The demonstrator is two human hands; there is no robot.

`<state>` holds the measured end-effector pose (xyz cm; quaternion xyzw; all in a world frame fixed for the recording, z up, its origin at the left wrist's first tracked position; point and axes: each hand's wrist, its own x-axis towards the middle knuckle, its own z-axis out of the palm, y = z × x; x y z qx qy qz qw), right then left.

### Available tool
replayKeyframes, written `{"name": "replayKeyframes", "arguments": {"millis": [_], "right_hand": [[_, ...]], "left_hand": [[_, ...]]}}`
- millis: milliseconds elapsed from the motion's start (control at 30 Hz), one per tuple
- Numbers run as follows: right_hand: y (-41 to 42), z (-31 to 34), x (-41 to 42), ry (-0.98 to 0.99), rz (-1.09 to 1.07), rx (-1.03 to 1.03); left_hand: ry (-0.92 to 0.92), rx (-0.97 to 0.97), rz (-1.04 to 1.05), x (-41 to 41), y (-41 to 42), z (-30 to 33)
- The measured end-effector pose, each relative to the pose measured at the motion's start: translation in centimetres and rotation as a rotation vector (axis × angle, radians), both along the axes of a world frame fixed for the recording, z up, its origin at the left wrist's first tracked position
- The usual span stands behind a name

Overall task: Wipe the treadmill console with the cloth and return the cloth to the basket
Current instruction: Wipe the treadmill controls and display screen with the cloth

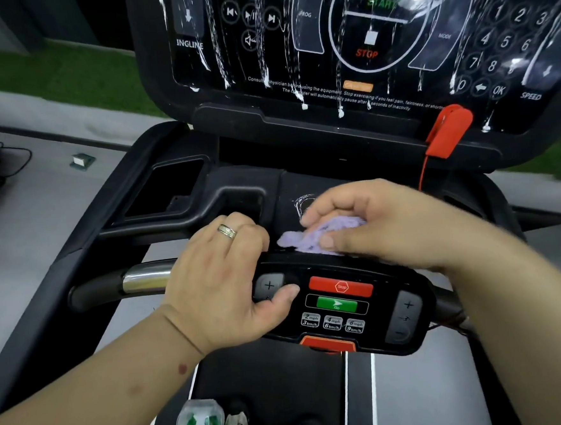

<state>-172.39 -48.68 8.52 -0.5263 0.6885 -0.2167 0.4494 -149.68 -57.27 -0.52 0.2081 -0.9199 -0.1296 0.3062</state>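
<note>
Gripping a bunched lilac cloth point(320, 237) at mid-frame, the right hand point(382, 221) presses it onto the black ledge just above the small control panel point(342, 307) — the left hand point(224, 282) clasps that panel's left end, thumb on a plus button. Foam streaks the console point(343, 42) up top.

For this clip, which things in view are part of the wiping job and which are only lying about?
Part of the job:
- purple cloth, gripped by the right hand
- upper console, streaked with white foam
- lower control panel, gripped at its end by the left hand

Lying about:
- red safety clip
- small box on the floor
- black cable
</note>
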Motion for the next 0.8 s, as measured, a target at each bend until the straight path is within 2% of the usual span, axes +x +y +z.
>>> {"name": "replayKeyframes", "arguments": {"millis": [67,133,300,367,567,733,800], "right_hand": [[1.0,0.7,-1.9,-0.043,0.022,0.096],[1.4,0.8,-2.5,-0.040,0.009,0.101],[-2.4,-0.1,3.8,0.017,0.038,-0.106],[-3.2,-0.1,5.2,0.014,0.080,-0.128],[-1.0,1.4,0.1,-0.037,0.093,0.096],[-3.5,0.2,4.6,0.000,0.066,-0.048],[-3.9,0.3,4.9,0.037,0.095,-0.045]], "left_hand": [[0.014,0.004,0.002,0.0,0.0,-0.1],[0.030,0.012,0.009,0.0,0.0,-0.1],[0.070,0.037,0.028,0.1,0.1,-0.1],[0.080,0.046,0.042,0.2,0.1,-0.2],[0.100,0.075,0.055,0.2,0.0,-0.6],[0.104,0.051,0.039,0.1,0.0,-0.4],[0.104,0.045,0.044,0.2,0.1,-0.2]]}}
